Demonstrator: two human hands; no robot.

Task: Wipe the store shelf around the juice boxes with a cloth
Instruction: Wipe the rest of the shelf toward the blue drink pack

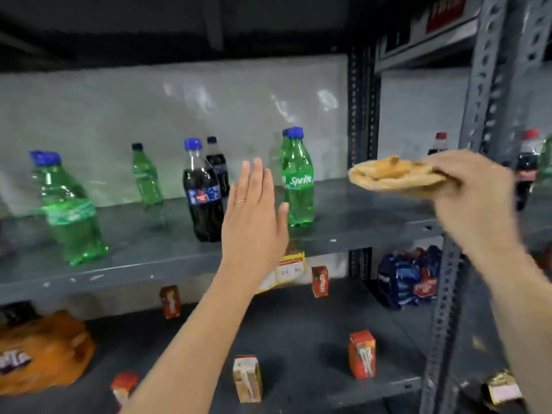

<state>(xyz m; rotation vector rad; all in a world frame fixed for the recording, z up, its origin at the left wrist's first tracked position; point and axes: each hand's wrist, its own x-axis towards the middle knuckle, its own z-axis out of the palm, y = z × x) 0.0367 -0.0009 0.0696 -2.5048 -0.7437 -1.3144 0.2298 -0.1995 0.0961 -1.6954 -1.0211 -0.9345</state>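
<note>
The right hand (475, 189) is closed around one end of a folded orange-yellow cloth (397, 174); fingers pinch it from above & below, and the free part sticks out to the left, in the air above the upper shelf (358, 231), not touching it. The left hand (254, 210) is flat and wide open, fingers together and pointing up, holds nothing; a thin ring (241, 201) sits on one finger. It is in front of the upper shelf, between a dark cola bottle (203, 201) and a green Sprite bottle (297, 180), w/o clear contact to either.

Count, approx.: juice boxes on the lower shelf (298, 324) are 5, all red-orange, all upright, well apart from each other. Two stand at the back (170, 301) (320, 281), one at right-middle (362, 354), one front-centre (248, 379), one front-left (124, 388), partly cut by the left forearm.

On the upper shelf: 3 green bottle positions, i.e. the blurred group at far left (68, 216) (maybe more than 1 bottle there, cannot tell), a small one further back (146, 177), and the Sprite. Dark cola w/ blue caps: 2, the second (216, 165) behind the first. Past the post, red-capped cola bottles (525, 171), at least 2.

Other things: an orange pack (44, 354) at lower left, a blue multipack (409, 279) at lower right, a yellow price tag (291, 267) on the shelf edge, partly hidden by the left wrist. A grey perforated post (448, 294) crosses in front of the right side.
</note>
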